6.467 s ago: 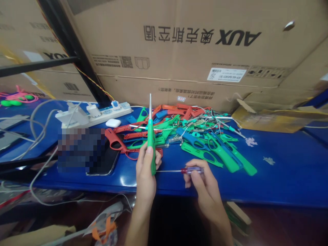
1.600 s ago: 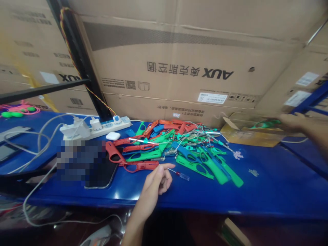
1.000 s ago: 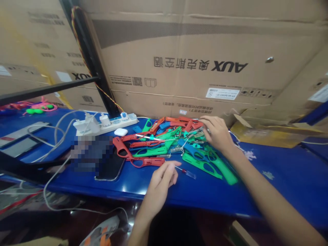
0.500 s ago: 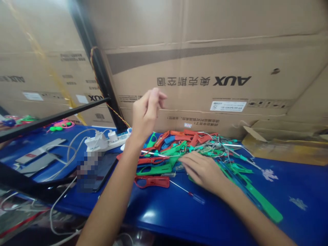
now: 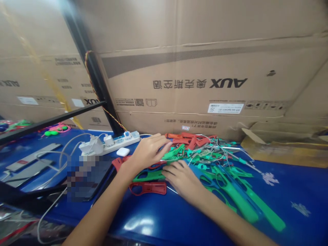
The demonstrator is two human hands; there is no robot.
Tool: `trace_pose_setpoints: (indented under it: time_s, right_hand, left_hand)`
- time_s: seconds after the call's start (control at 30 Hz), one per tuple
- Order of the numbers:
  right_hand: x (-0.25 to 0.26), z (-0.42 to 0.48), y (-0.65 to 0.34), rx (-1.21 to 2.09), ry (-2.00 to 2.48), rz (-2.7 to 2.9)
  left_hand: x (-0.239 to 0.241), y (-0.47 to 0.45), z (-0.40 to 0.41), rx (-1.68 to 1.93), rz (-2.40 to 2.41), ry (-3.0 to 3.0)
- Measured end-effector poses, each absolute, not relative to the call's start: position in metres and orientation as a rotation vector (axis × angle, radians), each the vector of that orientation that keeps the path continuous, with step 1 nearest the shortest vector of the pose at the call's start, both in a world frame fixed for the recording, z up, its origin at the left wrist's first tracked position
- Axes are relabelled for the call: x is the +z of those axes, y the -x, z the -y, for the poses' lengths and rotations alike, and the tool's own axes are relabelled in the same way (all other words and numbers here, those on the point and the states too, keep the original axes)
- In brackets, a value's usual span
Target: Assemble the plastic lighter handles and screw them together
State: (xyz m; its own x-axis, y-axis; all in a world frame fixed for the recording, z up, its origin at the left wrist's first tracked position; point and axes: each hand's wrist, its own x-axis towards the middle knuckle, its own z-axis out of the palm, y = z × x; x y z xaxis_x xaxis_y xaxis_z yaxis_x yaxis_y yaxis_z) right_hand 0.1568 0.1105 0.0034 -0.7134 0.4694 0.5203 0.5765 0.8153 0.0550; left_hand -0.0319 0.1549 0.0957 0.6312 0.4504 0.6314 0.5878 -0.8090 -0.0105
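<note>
Though upside-down, “AUX” (image 5: 228, 83); hands (image 5: 150, 152) (image 5: 183, 181) below

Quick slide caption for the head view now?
Left hand and right hand at a pile of red, green and blue plastic parts on a blue table.

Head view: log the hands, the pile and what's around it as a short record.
left hand: over the left part of the pile; any hold unclear
right hand: at the pile's near middle; any hold unclear
pile contents: red, green and blue plastic parts
metal shaft: partly hidden by the right hand
surface: blue table
left of pile: white power strip, small white case
right of pile: open cardboard box
behind: large carton, its print upside down
</note>
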Motion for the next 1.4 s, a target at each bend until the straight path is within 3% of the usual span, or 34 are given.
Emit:
trace_pose_setpoints:
  time_s: [0.27, 0.47, 0.63, 0.93, 1.2, 1.4]
  right_hand:
    - [0.029, -0.116, -0.193, -0.189, 0.848, 2.137]
    - [0.057, -0.114, -0.228, 0.471, 1.173, 1.944]
    - [0.066, -0.088, -0.215, 0.8, 1.181, 2.264]
    - [0.054, -0.071, -0.193, 0.339, 1.173, 2.818]
    - [0.04, -0.066, -0.184, 0.384, 0.871, 2.806]
    - [0.045, -0.072, -0.194, 0.318, 0.912, 2.745]
  left_hand:
    - [0.082, 0.044, -0.146, -1.306, 0.816, 2.57]
    - [0.078, 0.057, -0.152, -1.394, 1.015, 2.548]
    - [0.074, 0.058, -0.157, -1.157, 1.237, 2.674]
    - [0.062, 0.09, -0.17, -0.531, 1.524, 2.895]
    - [0.044, 0.096, -0.18, -0.471, 1.295, 2.905]
    - [0.032, 0.096, -0.186, -0.554, 1.268, 2.834]
